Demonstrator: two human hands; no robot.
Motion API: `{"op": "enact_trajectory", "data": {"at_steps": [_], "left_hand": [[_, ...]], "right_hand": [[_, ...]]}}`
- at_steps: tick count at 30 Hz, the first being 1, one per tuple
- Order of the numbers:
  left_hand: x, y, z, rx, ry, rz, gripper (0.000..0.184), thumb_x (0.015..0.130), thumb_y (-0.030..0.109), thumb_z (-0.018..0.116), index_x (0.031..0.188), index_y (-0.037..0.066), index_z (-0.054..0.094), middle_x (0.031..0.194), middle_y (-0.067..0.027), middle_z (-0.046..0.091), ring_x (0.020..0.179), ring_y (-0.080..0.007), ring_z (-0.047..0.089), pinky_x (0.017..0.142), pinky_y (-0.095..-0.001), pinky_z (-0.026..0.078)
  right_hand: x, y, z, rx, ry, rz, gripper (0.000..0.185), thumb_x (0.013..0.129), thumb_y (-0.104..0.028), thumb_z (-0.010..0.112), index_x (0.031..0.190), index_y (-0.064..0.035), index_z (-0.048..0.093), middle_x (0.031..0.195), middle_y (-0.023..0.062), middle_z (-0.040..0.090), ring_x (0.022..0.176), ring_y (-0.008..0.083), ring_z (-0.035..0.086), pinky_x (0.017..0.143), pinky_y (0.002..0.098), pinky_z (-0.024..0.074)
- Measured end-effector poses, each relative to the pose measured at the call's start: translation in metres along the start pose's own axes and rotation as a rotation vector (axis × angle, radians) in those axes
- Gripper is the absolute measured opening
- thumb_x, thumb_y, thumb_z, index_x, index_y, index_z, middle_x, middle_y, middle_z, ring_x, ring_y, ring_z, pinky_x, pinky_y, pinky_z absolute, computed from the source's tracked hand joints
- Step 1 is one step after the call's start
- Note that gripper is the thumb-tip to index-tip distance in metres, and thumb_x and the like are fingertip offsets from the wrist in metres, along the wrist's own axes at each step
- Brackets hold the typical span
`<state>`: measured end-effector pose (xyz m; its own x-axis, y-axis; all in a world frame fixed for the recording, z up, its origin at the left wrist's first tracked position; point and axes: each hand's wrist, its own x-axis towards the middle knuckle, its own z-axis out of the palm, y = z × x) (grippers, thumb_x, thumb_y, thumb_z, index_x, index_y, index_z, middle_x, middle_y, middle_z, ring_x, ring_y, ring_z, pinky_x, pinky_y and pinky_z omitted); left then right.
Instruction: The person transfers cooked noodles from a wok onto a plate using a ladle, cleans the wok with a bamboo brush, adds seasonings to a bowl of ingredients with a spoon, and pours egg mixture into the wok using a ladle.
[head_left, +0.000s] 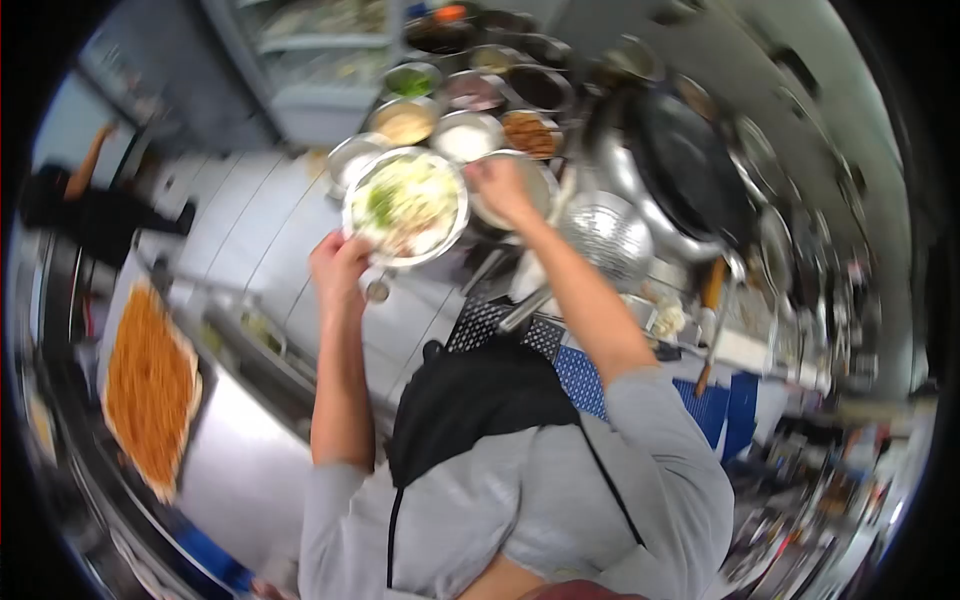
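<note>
My left hand (341, 262) grips the near left rim of a round metal bowl (364, 246). Inside the bowl lie pale chopped pieces (420, 190), a heap of chopped greens (381, 205) and some brownish bits near the bottom edge. Just right of that bowl, my right hand (503, 190) is curled closed over a wide metal container (545, 185). Its fingertips are blurred, so what they hold, if anything, does not show.
Several ingredient bowls stand beyond, with white powder (465, 137) and brown pieces (528, 133). A perforated strainer (605, 238) and a black wok (690, 165) are to the right. At left, a tray of orange-brown food (150, 385) lies by a steel counter (240, 430); another person (100, 205) is farther back.
</note>
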<state>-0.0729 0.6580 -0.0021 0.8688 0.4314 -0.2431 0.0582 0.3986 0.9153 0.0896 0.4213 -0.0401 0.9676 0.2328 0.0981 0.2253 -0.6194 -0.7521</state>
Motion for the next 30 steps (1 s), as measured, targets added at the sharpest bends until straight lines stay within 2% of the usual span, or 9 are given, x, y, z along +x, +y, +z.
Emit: {"op": "enact_trajectory", "data": {"at_steps": [1, 3, 5, 9, 11, 18, 22, 26, 30], "left_hand": [[-0.009, 0.01, 0.01, 0.029, -0.002, -0.002, 0.01, 0.072, 0.003, 0.063, 0.069, 0.004, 0.054, 0.065, 0.0002, 0.053, 0.056, -0.0075, 0.046, 0.051, -0.0218, 0.036], [-0.008, 0.004, 0.009, 0.004, -0.086, 0.004, 0.014, 0.072, 0.0, 0.062, 0.067, 0.006, 0.05, 0.064, 0.0022, 0.049, 0.054, -0.0058, 0.04, 0.05, -0.0218, 0.031], [-0.008, -0.003, 0.014, -0.018, -0.197, 0.002, 0.019, 0.072, -0.003, 0.06, 0.065, 0.008, 0.047, 0.062, 0.0021, 0.048, 0.053, -0.0054, 0.038, 0.05, -0.0219, 0.029], [-0.032, -0.007, 0.053, 0.016, -0.39, -0.04, 0.02, 0.071, -0.005, 0.062, 0.064, 0.009, 0.049, 0.063, 0.0002, 0.055, 0.051, -0.0056, 0.043, 0.049, -0.0199, 0.032], [-0.047, -0.016, 0.08, 0.044, -0.515, -0.08, 0.021, 0.071, -0.004, 0.065, 0.063, 0.01, 0.05, 0.064, 0.0004, 0.058, 0.051, -0.005, 0.044, 0.048, -0.02, 0.032], [-0.166, -0.087, 0.223, 0.16, -0.984, -0.305, 0.019, 0.071, -0.006, 0.065, 0.066, 0.008, 0.053, 0.067, 0.0, 0.06, 0.056, -0.0062, 0.05, 0.054, -0.02, 0.04], [-0.26, -0.133, 0.321, 0.235, -1.222, -0.534, 0.019, 0.073, -0.006, 0.065, 0.068, 0.008, 0.054, 0.07, -0.001, 0.062, 0.06, -0.0077, 0.055, 0.058, -0.0205, 0.045], [-0.37, -0.188, 0.375, 0.359, -1.475, -0.656, 0.021, 0.075, -0.004, 0.066, 0.068, 0.01, 0.052, 0.067, 0.0, 0.06, 0.056, -0.0071, 0.052, 0.053, -0.0196, 0.042], [-0.465, -0.224, 0.422, 0.501, -1.614, -0.757, 0.021, 0.076, -0.002, 0.067, 0.067, 0.01, 0.052, 0.064, 0.0004, 0.058, 0.052, -0.0076, 0.051, 0.048, -0.0195, 0.04]], "right_hand": [[-0.007, -0.008, -0.01, 0.022, 0.01, 0.008, 0.047, 0.081, -0.034, 0.072, 0.115, -0.0022, 0.066, 0.097, 0.02, 0.069, 0.089, 0.0358, 0.066, 0.079, 0.0431, 0.0505], [-0.039, -0.057, -0.054, -0.18, 0.033, 0.064, 0.059, 0.077, -0.037, 0.075, 0.124, -0.0028, 0.061, 0.102, 0.0212, 0.067, 0.092, 0.035, 0.064, 0.081, 0.0435, 0.0493], [-0.063, -0.045, -0.074, -0.093, 0.201, -0.009, 0.066, 0.075, -0.037, 0.076, 0.129, -0.0032, 0.056, 0.1, 0.0204, 0.065, 0.091, 0.0333, 0.064, 0.081, 0.0425, 0.0495], [-0.135, 0.0, -0.114, 0.04, 0.362, 0.09, 0.048, 0.081, -0.032, 0.073, 0.122, -0.0072, 0.064, 0.085, 0.0112, 0.066, 0.074, 0.0245, 0.063, 0.069, 0.0353, 0.0505], [-0.188, 0.042, -0.128, -0.047, 0.416, 0.124, 0.04, 0.082, -0.027, 0.071, 0.115, -0.0054, 0.067, 0.084, 0.0144, 0.067, 0.073, 0.0256, 0.064, 0.068, 0.0362, 0.0509], [-0.465, 0.146, -0.176, -0.207, 0.37, 0.686, 0.037, 0.082, -0.024, 0.071, 0.111, -0.0011, 0.066, 0.087, 0.0195, 0.067, 0.083, 0.0331, 0.067, 0.074, 0.0407, 0.0519], [-0.603, 0.155, -0.207, -0.362, 0.633, 0.967, 0.035, 0.082, -0.021, 0.07, 0.111, -0.0033, 0.064, 0.1, 0.0194, 0.062, 0.098, 0.0378, 0.059, 0.083, 0.0443, 0.0479], [-0.707, 0.143, -0.235, -0.688, 1.025, 0.868, 0.029, 0.08, -0.012, 0.067, 0.108, -0.0018, 0.064, 0.102, 0.0144, 0.057, 0.1, 0.0311, 0.051, 0.085, 0.0413, 0.0434], [-0.758, 0.143, -0.271, -0.797, 1.212, 1.004, 0.03, 0.081, -0.011, 0.066, 0.11, -0.0018, 0.063, 0.106, 0.0162, 0.055, 0.103, 0.0341, 0.05, 0.089, 0.0431, 0.0418]]}}
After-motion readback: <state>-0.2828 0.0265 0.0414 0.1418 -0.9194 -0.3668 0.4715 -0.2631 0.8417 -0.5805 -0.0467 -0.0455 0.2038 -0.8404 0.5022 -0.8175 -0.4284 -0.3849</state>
